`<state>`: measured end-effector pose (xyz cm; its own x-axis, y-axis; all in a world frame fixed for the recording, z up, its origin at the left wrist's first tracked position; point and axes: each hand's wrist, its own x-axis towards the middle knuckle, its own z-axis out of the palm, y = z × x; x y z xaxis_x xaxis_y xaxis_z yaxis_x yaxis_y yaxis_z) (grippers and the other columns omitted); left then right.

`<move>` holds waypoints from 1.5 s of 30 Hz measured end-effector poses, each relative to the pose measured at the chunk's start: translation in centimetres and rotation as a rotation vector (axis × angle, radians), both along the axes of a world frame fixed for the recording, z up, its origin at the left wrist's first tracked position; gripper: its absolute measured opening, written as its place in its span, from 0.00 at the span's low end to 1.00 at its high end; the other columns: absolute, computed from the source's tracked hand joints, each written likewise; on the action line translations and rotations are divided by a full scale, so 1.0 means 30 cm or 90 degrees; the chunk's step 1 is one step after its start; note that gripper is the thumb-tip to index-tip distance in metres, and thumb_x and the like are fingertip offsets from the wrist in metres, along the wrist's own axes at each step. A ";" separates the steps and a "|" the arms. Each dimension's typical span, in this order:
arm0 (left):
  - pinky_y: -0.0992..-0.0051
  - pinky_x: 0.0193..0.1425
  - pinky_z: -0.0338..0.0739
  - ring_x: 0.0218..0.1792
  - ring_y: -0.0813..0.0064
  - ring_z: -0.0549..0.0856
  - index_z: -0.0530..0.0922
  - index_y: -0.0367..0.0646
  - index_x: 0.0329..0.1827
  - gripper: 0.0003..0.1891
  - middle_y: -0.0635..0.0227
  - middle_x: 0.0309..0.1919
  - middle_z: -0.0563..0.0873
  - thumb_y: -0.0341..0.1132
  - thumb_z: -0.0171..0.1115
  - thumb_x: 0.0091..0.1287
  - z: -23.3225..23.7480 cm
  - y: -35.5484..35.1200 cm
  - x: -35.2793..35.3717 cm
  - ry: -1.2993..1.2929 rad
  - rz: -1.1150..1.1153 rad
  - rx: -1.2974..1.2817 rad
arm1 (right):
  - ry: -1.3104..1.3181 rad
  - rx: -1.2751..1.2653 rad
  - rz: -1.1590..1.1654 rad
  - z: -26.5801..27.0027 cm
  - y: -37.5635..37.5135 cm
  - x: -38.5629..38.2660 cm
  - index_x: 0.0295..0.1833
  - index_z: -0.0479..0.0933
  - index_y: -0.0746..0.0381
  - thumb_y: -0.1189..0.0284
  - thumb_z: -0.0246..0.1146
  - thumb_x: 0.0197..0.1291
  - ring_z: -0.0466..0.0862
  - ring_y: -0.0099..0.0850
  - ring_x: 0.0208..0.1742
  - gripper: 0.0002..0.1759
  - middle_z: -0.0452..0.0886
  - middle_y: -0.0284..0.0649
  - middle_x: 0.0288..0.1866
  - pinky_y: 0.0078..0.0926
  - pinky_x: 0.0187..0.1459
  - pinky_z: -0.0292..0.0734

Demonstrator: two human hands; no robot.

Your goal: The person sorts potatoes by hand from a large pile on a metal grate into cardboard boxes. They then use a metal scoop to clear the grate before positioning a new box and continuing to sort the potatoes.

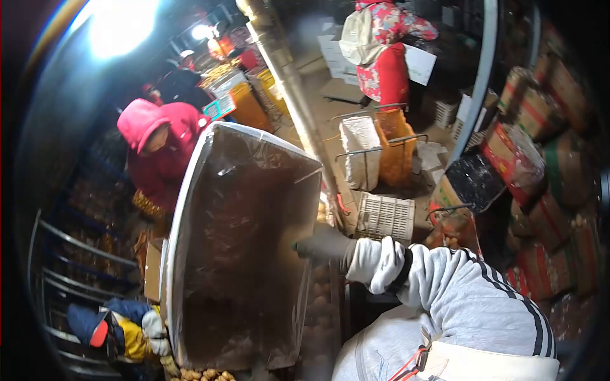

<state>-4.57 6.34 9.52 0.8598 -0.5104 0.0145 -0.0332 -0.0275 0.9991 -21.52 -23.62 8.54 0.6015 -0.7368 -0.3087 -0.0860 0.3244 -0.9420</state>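
A large carton (248, 190) lined with clear plastic stands tilted in front of me, its brown inside facing my way and its rim pale. My right hand (325, 247), in a dark glove, is closed over the carton's right edge, with fingertips against the liner. The hand is slightly blurred. My left hand cannot be made out; the carton hides much of the area below it. Round yellowish-brown produce, like potatoes, (203, 374) shows under the carton's lower edge, and more runs along its right side.
A person in a red hood (152, 140) is beyond the carton; another in a blue cap (86, 324) is at lower left. Someone in red (381, 63) carries a white box. White (361, 152) and orange (395, 149) bins, a crate (384, 217) and stacked cartons (540, 216) stand right.
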 end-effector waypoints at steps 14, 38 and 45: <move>0.61 0.63 0.83 0.68 0.62 0.78 0.49 0.49 0.87 0.51 0.59 0.74 0.70 0.16 0.70 0.65 0.037 0.083 -0.161 -0.055 -0.535 0.135 | -0.207 -0.107 -0.368 0.005 0.342 -0.722 0.45 0.88 0.67 0.72 0.69 0.64 0.88 0.23 0.41 0.09 0.90 0.34 0.40 0.24 0.39 0.83; 0.61 0.61 0.81 0.58 0.48 0.85 0.78 0.31 0.61 0.20 0.42 0.59 0.84 0.28 0.68 0.66 -0.390 -0.191 -0.176 0.099 -0.436 0.338 | 0.538 -0.012 -0.097 -0.747 -0.689 -1.139 0.35 0.90 0.57 0.68 0.70 0.51 0.89 0.34 0.34 0.07 0.90 0.44 0.34 0.36 0.37 0.82; 0.78 0.54 0.80 0.53 0.76 0.84 0.76 0.33 0.73 0.26 0.63 0.60 0.84 0.36 0.64 0.74 -0.516 -0.064 -0.127 0.106 -0.318 0.356 | 0.758 -0.668 0.441 -1.339 -0.872 -1.013 0.35 0.91 0.48 0.61 0.70 0.52 0.91 0.41 0.36 0.07 0.91 0.43 0.36 0.45 0.39 0.84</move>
<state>-8.38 4.43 -5.95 0.4933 -0.7323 -0.4695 -0.0248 -0.5513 0.8339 -51.90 -49.78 -31.64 0.6844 -0.6226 -0.3794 -0.6821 -0.7306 -0.0314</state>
